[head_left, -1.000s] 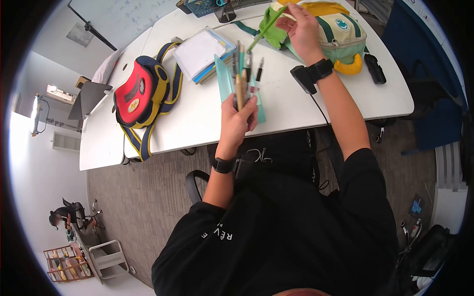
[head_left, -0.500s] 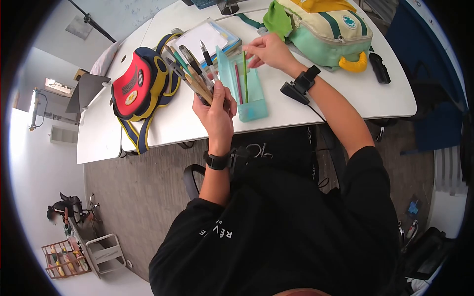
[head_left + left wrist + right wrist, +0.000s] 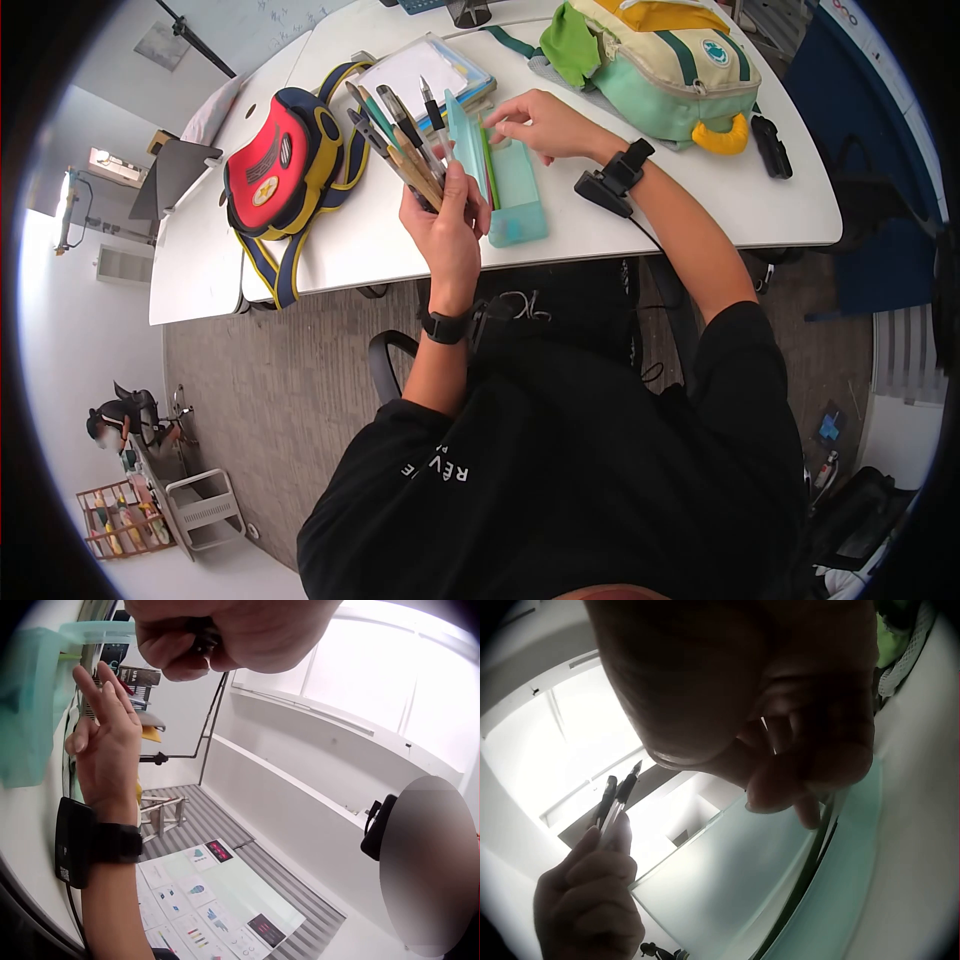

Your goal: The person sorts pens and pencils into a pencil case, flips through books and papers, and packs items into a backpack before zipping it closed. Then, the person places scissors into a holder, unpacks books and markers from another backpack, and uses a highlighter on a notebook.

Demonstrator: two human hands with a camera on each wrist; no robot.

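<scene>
Left hand (image 3: 446,228): fingers wrapped round a pen bunch (image 3: 410,160). Teal pencil case (image 3: 520,192), lid raised, on tabletop (image 3: 370,238) at that hand's 2 o'clock, green pencil (image 3: 491,172) inside; right hand (image 3: 545,126) near, fingers parted, loosely bent, nothing visibly gripped.

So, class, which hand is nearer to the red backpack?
Left. In the head view, the left hand, gripping pens, is right of the red backpack; the right hand is farther right, at the open teal pencil case.

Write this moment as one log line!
left grip: holds slender black, teal, tan pens | right grip: near slim green stick | translucent teal plastic case: open, stick inside
</scene>
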